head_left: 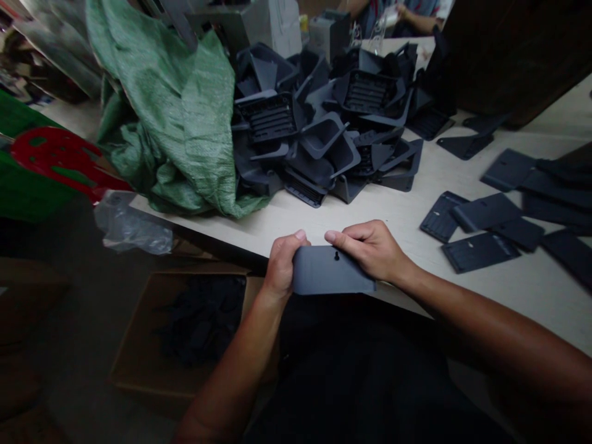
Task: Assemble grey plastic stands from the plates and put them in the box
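Note:
Between my two hands is a dark grey plastic panel (330, 271) with a small keyhole slot near its upper edge. My left hand (282, 262) is closed round its left end, thumb on top. At the right end, my right hand (374, 250) grips the upper corner, its thumb stretched along the top edge. The panel is over the front edge of the pale table (300, 222). Behind my hands lies a large heap of dark grey plastic parts (324, 142), some hollow, some ribbed. To the right, several flat panels (485, 213) lie loosely, partly overlapping.
A green woven sack (180, 117) covers the table's left end. Below stands an open cardboard box (134, 345) with dark pieces inside. A red plastic stool (60, 157) and a clear plastic bag (132, 225) are at left. Another person's arm (419, 21) shows across the table.

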Action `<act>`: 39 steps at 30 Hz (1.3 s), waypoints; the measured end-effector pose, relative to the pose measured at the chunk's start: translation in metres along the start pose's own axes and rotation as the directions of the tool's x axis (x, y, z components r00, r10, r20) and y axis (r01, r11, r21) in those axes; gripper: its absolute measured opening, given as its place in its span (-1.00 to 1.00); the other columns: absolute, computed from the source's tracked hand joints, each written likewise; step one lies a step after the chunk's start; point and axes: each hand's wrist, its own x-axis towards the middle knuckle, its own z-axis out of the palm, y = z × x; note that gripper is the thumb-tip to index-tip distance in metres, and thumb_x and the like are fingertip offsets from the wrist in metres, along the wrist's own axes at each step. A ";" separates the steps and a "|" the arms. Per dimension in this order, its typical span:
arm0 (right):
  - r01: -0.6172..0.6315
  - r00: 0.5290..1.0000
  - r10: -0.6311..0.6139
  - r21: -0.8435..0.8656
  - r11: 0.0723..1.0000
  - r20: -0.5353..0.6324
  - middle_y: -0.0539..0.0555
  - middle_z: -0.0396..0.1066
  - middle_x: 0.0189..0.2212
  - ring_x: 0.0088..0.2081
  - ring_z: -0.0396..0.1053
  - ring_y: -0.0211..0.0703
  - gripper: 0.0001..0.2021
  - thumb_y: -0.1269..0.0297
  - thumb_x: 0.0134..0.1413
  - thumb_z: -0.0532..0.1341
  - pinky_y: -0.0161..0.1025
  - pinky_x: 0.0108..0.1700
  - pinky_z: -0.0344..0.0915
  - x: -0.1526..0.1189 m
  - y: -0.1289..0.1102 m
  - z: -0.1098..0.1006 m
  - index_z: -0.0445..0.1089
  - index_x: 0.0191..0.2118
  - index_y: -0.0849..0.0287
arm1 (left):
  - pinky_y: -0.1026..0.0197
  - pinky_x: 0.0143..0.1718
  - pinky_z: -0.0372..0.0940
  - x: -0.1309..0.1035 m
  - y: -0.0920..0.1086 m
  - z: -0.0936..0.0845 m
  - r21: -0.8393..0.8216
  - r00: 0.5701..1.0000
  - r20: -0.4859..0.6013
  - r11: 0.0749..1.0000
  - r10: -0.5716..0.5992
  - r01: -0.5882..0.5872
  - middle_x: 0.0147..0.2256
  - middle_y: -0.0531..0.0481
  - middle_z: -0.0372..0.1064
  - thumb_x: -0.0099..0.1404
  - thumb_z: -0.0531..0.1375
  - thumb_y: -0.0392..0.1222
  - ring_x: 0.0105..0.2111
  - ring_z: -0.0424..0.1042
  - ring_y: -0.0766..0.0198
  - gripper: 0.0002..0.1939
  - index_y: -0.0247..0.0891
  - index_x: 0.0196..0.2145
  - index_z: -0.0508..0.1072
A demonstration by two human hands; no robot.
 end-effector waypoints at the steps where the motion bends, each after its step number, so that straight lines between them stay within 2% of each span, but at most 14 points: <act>1: -0.029 1.000 0.029 0.011 1.000 0.007 -0.09 0.11 -0.73 -0.63 0.04 -0.35 -0.32 -0.31 0.19 0.36 -0.29 -0.57 -0.06 0.004 0.000 -0.002 0.37 -0.67 0.17 | 0.20 -0.54 -0.04 -0.002 0.000 0.000 -0.001 1.000 0.026 1.000 0.017 -0.017 -0.60 0.12 -0.01 0.28 0.27 0.34 -0.59 -0.01 0.36 -0.38 -0.17 -0.60 0.18; 5: -0.171 0.985 0.172 0.072 0.983 -0.013 0.00 0.30 -0.72 -0.66 0.19 -0.30 -0.24 -0.49 0.19 0.22 -0.28 -0.60 0.03 0.020 0.002 -0.013 0.57 -0.56 0.19 | 0.23 -0.55 -0.11 -0.008 -0.003 -0.005 0.064 0.982 0.189 0.998 0.006 -0.018 -0.58 0.14 -0.02 0.21 0.41 0.28 -0.58 -0.03 0.38 -0.40 -0.18 -0.55 0.22; 8: -0.127 0.981 0.143 0.117 0.985 -0.134 0.08 0.47 -0.64 -0.60 0.35 -0.24 -0.22 -0.51 0.23 0.16 -0.27 -0.52 0.21 0.028 0.005 -0.021 0.61 -0.51 0.19 | 0.24 -0.55 -0.11 -0.007 -0.002 -0.012 0.104 0.978 0.208 0.994 -0.004 -0.018 -0.57 0.15 -0.01 0.20 0.45 0.21 -0.58 -0.02 0.39 -0.44 -0.20 -0.55 0.26; 12: 0.055 0.933 -0.042 0.026 0.998 -0.359 0.14 0.63 -0.42 -0.36 0.57 -0.10 -0.41 -0.35 0.20 0.34 -0.18 -0.21 0.46 0.026 0.014 -0.037 0.66 -0.36 0.17 | 0.27 -0.53 -0.04 0.001 0.000 -0.018 0.030 0.995 -0.008 0.995 0.100 -0.100 -0.56 0.15 0.03 0.18 0.46 0.15 -0.57 0.02 0.39 -0.47 -0.21 -0.56 0.28; 14: 0.025 0.918 0.002 0.061 0.998 -0.397 0.16 0.64 -0.40 -0.37 0.58 -0.09 -0.46 -0.29 0.14 0.42 -0.16 -0.20 0.49 0.018 0.018 -0.041 0.66 -0.34 0.19 | 0.29 -0.48 0.07 0.003 0.001 -0.020 -0.040 0.970 -0.178 0.983 0.167 -0.177 -0.53 0.12 0.15 0.19 0.45 0.13 -0.53 0.12 0.36 -0.54 -0.22 -0.51 0.36; 17: -0.170 0.949 0.247 0.342 0.924 -0.195 0.21 0.65 -0.39 -0.40 0.59 -0.09 -0.43 -0.30 0.09 0.44 -0.18 -0.26 0.52 0.003 0.023 -0.033 0.66 -0.30 0.25 | 0.29 -0.41 0.14 0.002 -0.002 -0.021 -0.053 0.929 -0.282 0.963 0.240 -0.265 -0.49 0.10 0.21 0.23 0.43 0.09 -0.47 0.17 0.33 -0.61 -0.22 -0.47 0.43; 19: -0.312 0.939 0.342 0.490 0.814 0.030 0.25 0.67 -0.35 -0.38 0.61 -0.09 -0.41 -0.30 0.11 0.43 -0.18 -0.24 0.56 -0.004 0.023 -0.020 0.66 -0.26 0.27 | 0.28 -0.43 0.09 -0.002 -0.005 -0.020 0.016 0.943 -0.201 0.963 0.266 -0.268 -0.51 0.12 0.15 0.27 0.42 0.08 -0.49 0.12 0.33 -0.59 -0.22 -0.50 0.41; 21: -0.348 0.931 0.344 0.596 0.723 0.125 0.26 0.68 -0.28 -0.30 0.63 -0.07 -0.45 -0.26 0.16 0.41 -0.16 -0.16 0.58 -0.007 0.021 -0.008 0.66 -0.21 0.25 | 0.25 -0.43 0.09 -0.006 -0.007 -0.019 0.122 0.968 -0.030 0.963 0.247 -0.242 -0.52 0.11 0.17 0.28 0.43 0.08 -0.49 0.13 0.32 -0.61 -0.23 -0.48 0.45; 24: -0.241 0.961 0.269 0.655 0.716 0.059 0.21 0.68 -0.20 -0.20 0.63 -0.04 -0.53 -0.19 0.24 0.39 -0.10 -0.04 0.57 -0.007 0.015 0.000 0.65 -0.15 0.20 | 0.21 -0.27 0.25 -0.006 -0.008 -0.017 0.157 0.962 0.218 0.967 0.167 -0.203 -0.37 -0.01 0.46 0.24 0.45 0.12 -0.35 0.38 0.19 -0.64 -0.24 -0.27 0.62; 26: -0.156 0.986 0.159 0.556 0.817 0.043 0.17 0.68 -0.17 -0.15 0.63 -0.01 -0.57 -0.14 0.22 0.42 -0.08 0.02 0.54 -0.009 0.010 -0.002 0.66 -0.11 0.18 | 0.16 -0.11 0.34 -0.001 -0.006 -0.014 0.011 0.967 0.190 0.985 0.168 -0.173 -0.22 -0.12 0.58 0.27 0.39 0.22 -0.17 0.51 0.06 -0.52 -0.26 -0.10 0.64; 29: -0.030 0.989 -0.010 0.263 0.964 0.149 0.10 0.66 -0.15 -0.07 0.59 0.04 -0.64 -0.04 0.22 0.45 -0.08 0.06 0.49 -0.014 0.007 -0.003 0.66 -0.06 0.14 | 0.09 -0.03 0.39 0.012 0.001 -0.005 -0.296 0.997 0.050 0.954 0.067 -0.049 -0.24 -0.16 0.61 0.37 0.20 0.36 -0.13 0.58 0.01 -0.39 -0.28 -0.08 0.61; 33: 0.082 0.974 -0.095 0.072 0.994 0.207 0.08 0.62 -0.16 -0.12 0.55 0.00 -0.67 0.01 0.33 0.37 -0.15 -0.02 0.47 -0.019 0.013 0.007 0.64 0.00 0.14 | -0.01 -0.05 0.46 0.023 0.013 0.013 -0.433 0.955 0.262 0.867 -0.139 0.245 -0.28 -0.18 0.64 0.30 0.27 0.14 -0.20 0.63 -0.04 -0.56 -0.30 -0.09 0.55; 36: 0.102 0.990 -0.117 0.166 0.981 0.080 0.11 0.60 -0.09 -0.05 0.51 0.01 -0.64 0.00 0.36 0.34 -0.16 0.03 0.43 -0.023 0.017 0.019 0.62 0.03 0.18 | -0.04 -0.03 0.47 0.021 0.016 0.030 -0.484 0.969 0.214 0.848 -0.126 0.217 -0.32 -0.14 0.65 0.20 0.29 -0.08 -0.20 0.65 -0.04 -0.73 -0.26 -0.18 0.49; 39: 0.129 0.991 -0.113 0.251 0.959 -0.077 0.10 0.59 -0.18 -0.14 0.48 -0.04 -0.67 0.00 0.36 0.34 -0.19 -0.05 0.42 -0.029 0.016 0.030 0.62 -0.09 0.21 | -0.06 0.03 0.46 0.012 0.016 0.044 -0.494 0.994 0.095 0.864 -0.053 0.093 -0.38 -0.11 0.64 0.21 0.26 -0.09 -0.14 0.65 -0.06 -0.81 -0.21 -0.25 0.46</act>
